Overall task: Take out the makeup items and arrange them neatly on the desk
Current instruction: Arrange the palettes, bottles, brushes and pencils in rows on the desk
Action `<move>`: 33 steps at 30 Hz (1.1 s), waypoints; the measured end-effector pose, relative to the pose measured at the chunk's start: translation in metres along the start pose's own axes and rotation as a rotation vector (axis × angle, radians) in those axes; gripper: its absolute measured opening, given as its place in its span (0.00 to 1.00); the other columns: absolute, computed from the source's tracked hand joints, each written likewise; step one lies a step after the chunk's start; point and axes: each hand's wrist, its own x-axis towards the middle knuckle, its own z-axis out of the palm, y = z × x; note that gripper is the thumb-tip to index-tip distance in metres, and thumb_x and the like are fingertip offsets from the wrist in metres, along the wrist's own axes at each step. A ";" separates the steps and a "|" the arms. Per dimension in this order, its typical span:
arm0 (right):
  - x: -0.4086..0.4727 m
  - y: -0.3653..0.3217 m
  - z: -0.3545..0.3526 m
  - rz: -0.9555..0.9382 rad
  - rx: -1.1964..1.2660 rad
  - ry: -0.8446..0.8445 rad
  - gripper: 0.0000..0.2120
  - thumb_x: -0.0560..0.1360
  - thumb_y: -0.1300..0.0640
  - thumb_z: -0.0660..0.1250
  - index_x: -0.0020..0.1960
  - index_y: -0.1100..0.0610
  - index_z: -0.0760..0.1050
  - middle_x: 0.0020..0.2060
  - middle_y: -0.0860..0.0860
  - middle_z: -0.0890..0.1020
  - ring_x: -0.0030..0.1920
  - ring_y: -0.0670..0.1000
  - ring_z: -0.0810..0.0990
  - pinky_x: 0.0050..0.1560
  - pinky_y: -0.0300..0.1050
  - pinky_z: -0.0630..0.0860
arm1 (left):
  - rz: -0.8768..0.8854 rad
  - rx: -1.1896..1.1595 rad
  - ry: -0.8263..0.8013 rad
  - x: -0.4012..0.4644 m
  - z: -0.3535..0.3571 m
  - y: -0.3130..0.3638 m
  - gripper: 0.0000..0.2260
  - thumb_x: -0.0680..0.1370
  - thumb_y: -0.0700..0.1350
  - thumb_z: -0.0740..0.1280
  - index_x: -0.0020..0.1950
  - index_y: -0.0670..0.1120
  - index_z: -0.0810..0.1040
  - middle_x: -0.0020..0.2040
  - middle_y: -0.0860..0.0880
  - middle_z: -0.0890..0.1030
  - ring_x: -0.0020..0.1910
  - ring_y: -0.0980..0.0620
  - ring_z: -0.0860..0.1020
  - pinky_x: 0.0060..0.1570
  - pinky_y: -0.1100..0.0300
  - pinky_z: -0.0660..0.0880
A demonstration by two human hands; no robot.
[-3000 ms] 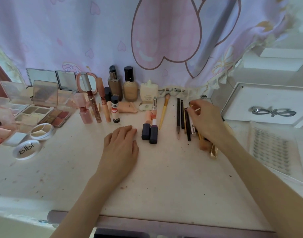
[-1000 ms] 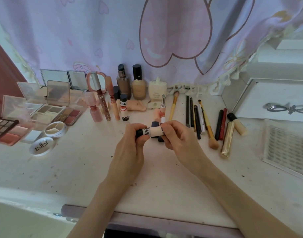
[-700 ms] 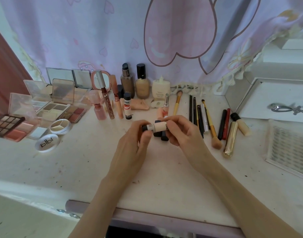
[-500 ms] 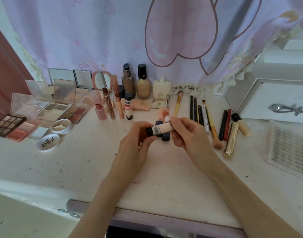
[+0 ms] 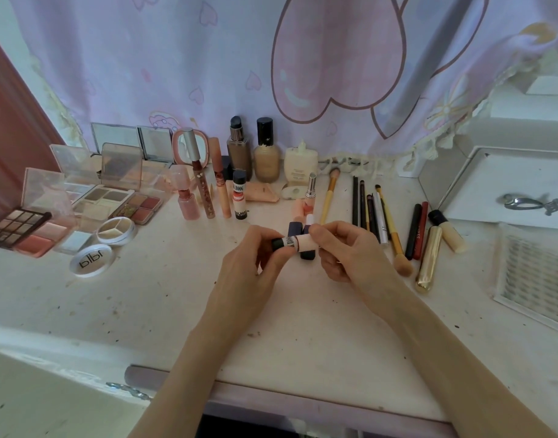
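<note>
Pale pink tube [image 5: 298, 242] sits pinched between your left hand [image 5: 249, 273] and right hand [image 5: 347, 254], above the bench [image 5: 176, 305]; you're mid-sorting. Next, lay it beside the lipsticks [image 5: 295, 229].

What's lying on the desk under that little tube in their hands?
Under the tube, held by the left hand and right hand, two dark-capped lipsticks lie on the desk. The hands partly cover them.

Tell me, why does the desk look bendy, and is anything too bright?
Head view: the wide lens curves the desk edges; daylight through the curtain washes out the white box; both hands, left hand and right hand, and their tube stay fairly sharp.
</note>
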 end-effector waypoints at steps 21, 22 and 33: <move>-0.003 -0.003 0.002 0.037 -0.032 -0.043 0.24 0.63 0.41 0.67 0.48 0.60 0.77 0.24 0.49 0.74 0.22 0.45 0.67 0.21 0.34 0.63 | -0.191 -0.073 0.003 0.003 -0.001 -0.004 0.15 0.80 0.49 0.52 0.35 0.53 0.70 0.31 0.56 0.73 0.32 0.66 0.72 0.35 0.75 0.67; -0.003 -0.003 0.001 0.034 -0.013 -0.038 0.21 0.66 0.44 0.67 0.48 0.61 0.77 0.24 0.49 0.73 0.21 0.44 0.66 0.21 0.33 0.62 | -0.183 -0.068 -0.004 0.003 0.000 -0.004 0.15 0.79 0.50 0.52 0.35 0.52 0.70 0.31 0.56 0.73 0.32 0.66 0.72 0.35 0.74 0.66; -0.003 0.000 -0.002 -0.080 0.070 -0.105 0.12 0.76 0.68 0.60 0.50 0.54 0.78 0.34 0.48 0.80 0.33 0.47 0.74 0.31 0.38 0.68 | -0.197 -0.076 0.113 0.004 -0.001 -0.004 0.17 0.76 0.56 0.52 0.33 0.50 0.70 0.29 0.54 0.71 0.30 0.62 0.70 0.32 0.72 0.66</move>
